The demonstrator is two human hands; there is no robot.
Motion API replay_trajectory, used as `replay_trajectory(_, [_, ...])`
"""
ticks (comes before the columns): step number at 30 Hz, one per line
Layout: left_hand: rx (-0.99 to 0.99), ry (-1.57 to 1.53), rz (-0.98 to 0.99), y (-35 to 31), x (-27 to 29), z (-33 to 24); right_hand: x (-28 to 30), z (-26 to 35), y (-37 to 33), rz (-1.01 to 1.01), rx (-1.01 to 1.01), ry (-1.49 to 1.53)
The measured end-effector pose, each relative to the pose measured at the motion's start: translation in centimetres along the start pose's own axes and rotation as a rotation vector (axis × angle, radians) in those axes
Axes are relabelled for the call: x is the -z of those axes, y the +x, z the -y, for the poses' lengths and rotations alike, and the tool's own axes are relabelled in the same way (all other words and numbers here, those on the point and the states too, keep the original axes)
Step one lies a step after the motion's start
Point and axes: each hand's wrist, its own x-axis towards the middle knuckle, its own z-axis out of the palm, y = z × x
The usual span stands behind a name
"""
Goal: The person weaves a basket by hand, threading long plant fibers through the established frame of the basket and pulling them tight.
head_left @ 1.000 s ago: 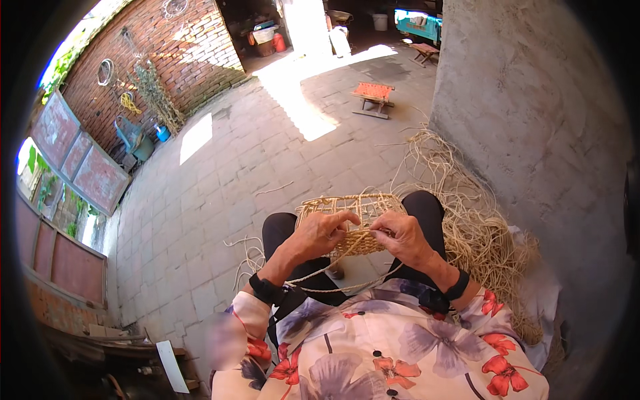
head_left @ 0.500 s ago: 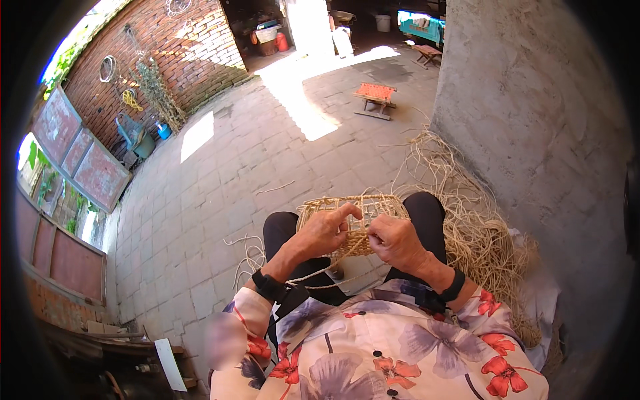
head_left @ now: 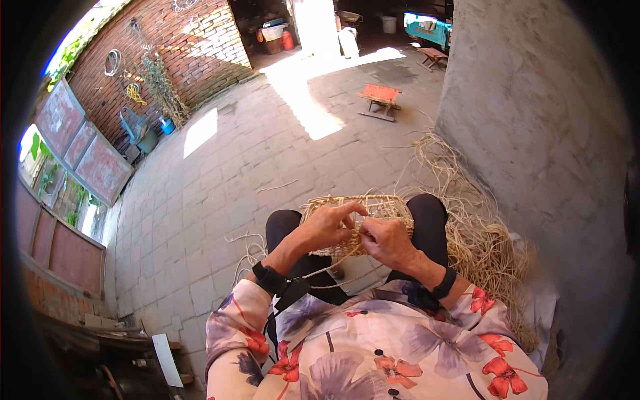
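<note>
A half-open woven basket (head_left: 393, 208) of straw-coloured cord rests between my knees, its rim facing away from me. My left hand (head_left: 327, 228) lies over its near left side, index finger bent out toward the right and the other fingers curled at the weave. Close beside it, my right hand (head_left: 390, 241) is closed in a pinch at the near side of the basket; whatever lies between those fingertips is hidden. A loose cord (head_left: 327, 269) trails below my left hand across my lap.
A large heap of loose cord (head_left: 483, 250) lies at my right, along the grey wall (head_left: 533, 120). More strands (head_left: 248, 250) spread beside my left knee. A small orange-topped folding stool (head_left: 380, 95) stands ahead on the paved floor (head_left: 220, 180). Dark clutter (head_left: 100, 353) fills the lower left.
My right hand has moved left, up against the fingers of my left hand. My left index finger has bent toward it. The whole view has shifted slightly.
</note>
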Motion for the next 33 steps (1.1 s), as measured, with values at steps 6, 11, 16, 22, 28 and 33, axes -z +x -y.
replay_trajectory(6, [0.095, -0.113, 0.094, 0.6, 0.4, 0.5, 1.5, 1.2, 0.2, -0.056, 0.060, -0.171])
replay_trajectory(11, [0.160, -0.151, 0.157, 1.4, 0.2, 0.4, 1.5, 0.0, -0.4, 0.020, -0.019, -0.047])
replay_trajectory(16, [0.271, -0.417, 0.169, 2.1, -0.1, 0.4, 2.3, -0.3, -0.4, 0.046, -0.005, 0.010])
replay_trajectory(22, [0.319, -0.413, 0.155, 3.3, -0.2, 0.1, 3.0, 1.5, 0.5, 0.045, 0.133, -0.105])
replay_trajectory(28, [0.376, -0.637, 0.131, 2.3, 0.2, 0.6, 1.3, 0.1, 1.3, 0.076, 0.287, -0.300])
replay_trajectory(33, [0.222, -0.485, -0.047, -1.5, 0.3, -0.7, 1.6, 3.1, 4.3, -0.001, 0.214, 0.054])
